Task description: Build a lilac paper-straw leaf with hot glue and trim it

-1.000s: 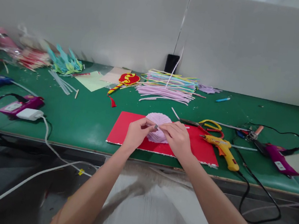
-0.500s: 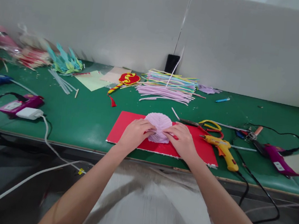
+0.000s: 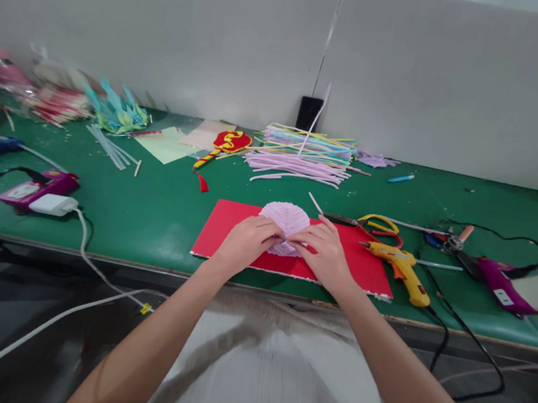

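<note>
A round lilac disc [image 3: 287,214] made of pipe cleaners laid side by side rests on a red board [image 3: 355,258] at the bench's front edge. From the left, my left hand [image 3: 248,241] lies over the disc, thumb and fingertips pinched at its middle. My right hand [image 3: 325,251] comes from the right with its fingers pinched at the same place, so the fingertips of both hands almost meet. They cover the disc's lower middle, and any small piece between them is hidden. Just beyond my right hand, scissors [image 3: 378,225] with yellow and red handles lie on the bench.
A yellow glue gun [image 3: 404,274] overlaps the board's right end, its black cord trailing off the bench. Pipe cleaners [image 3: 297,167] are heaped at the back before a phone [image 3: 309,113]. A red-and-yellow fan ornament [image 3: 232,141] lies left of them. Purple power strips [image 3: 37,189] flank the workspace.
Both hands have drawn slightly closer together over the disc, and their fingertips now nearly touch at its middle. The disc and the board have stayed about where they were.
</note>
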Demonstrator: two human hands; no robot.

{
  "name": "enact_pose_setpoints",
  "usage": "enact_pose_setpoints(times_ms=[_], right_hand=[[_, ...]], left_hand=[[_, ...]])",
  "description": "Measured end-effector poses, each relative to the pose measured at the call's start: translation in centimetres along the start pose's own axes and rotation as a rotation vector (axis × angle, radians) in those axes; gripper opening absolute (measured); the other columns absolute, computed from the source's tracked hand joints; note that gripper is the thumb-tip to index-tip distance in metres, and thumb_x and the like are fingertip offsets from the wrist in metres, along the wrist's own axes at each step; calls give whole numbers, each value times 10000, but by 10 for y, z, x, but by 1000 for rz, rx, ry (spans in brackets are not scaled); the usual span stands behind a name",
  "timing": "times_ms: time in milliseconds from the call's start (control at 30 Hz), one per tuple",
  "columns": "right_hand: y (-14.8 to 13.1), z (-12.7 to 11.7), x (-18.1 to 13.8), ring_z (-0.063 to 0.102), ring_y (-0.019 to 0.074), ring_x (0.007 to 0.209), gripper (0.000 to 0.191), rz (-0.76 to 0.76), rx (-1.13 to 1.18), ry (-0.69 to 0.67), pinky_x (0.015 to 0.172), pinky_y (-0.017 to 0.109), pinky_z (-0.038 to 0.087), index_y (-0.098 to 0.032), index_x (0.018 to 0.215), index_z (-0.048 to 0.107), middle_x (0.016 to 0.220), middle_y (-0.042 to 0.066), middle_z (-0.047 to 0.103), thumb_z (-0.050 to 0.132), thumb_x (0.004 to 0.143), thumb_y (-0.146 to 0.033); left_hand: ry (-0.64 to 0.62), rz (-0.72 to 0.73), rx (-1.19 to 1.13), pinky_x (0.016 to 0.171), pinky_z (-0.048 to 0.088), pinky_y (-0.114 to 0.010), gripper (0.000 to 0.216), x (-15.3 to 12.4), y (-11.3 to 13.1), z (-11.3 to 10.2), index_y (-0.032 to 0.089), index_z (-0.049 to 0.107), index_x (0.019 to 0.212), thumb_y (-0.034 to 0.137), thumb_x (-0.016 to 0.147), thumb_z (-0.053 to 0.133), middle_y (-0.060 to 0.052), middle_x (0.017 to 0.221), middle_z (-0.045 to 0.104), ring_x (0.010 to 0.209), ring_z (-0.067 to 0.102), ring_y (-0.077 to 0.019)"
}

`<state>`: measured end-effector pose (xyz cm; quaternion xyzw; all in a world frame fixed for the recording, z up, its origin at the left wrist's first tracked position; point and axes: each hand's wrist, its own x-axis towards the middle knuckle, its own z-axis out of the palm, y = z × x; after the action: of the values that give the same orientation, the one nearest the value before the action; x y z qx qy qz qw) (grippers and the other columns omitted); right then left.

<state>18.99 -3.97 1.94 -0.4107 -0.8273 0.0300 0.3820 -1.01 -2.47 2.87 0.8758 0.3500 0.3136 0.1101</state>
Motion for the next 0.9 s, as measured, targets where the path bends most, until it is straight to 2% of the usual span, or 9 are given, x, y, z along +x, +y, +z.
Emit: enact_pose_setpoints(times_ms=[267, 500, 600, 767, 900], right_hand=[[11, -13, 4, 634, 153, 807, 145, -62, 157, -118, 989, 424, 367, -298, 830, 722, 830, -6, 711, 580, 858, -290], [10, -23, 9, 597, 133, 776, 157, -126, 357, -276, 861, 353, 438, -287, 841, 729, 797, -2, 664, 574, 863, -279], [8, -25, 10, 585, 135, 773, 156, -108, 400, -331, 762, 309, 467, -284, 829, 731, 785, 3, 656, 580, 855, -314], [6, -23, 9, 586, 152, 769, 158, 2, 398, -300, 724, 311, 483, -254, 784, 718, 756, 12, 645, 602, 835, -348], [6, -22, 8, 600, 158, 788, 126, 42, 404, -287, 765, 326, 484, -254, 756, 696, 776, 1, 666, 625, 816, -339]], left_hand=[[-143, 34, -38, 809, 466, -281, 182, 2, 1, -15, 200, 667, 841, 158, 889, 497, -4, 867, 716, 839, 640, -155], [-268, 131, -151, 807, 459, -259, 177, 5, 6, -22, 226, 697, 854, 225, 892, 524, 8, 872, 727, 837, 638, -142], [-330, 139, -189, 830, 455, -274, 201, 7, 10, -26, 246, 706, 866, 248, 901, 507, 9, 884, 731, 858, 636, -147], [-320, 58, -127, 784, 461, -275, 168, 7, 13, -24, 235, 703, 877, 262, 882, 537, -5, 890, 719, 828, 640, -153], [-282, 81, -94, 778, 452, -271, 156, 6, 11, -19, 230, 690, 871, 245, 889, 535, -2, 887, 710, 825, 636, -150]])
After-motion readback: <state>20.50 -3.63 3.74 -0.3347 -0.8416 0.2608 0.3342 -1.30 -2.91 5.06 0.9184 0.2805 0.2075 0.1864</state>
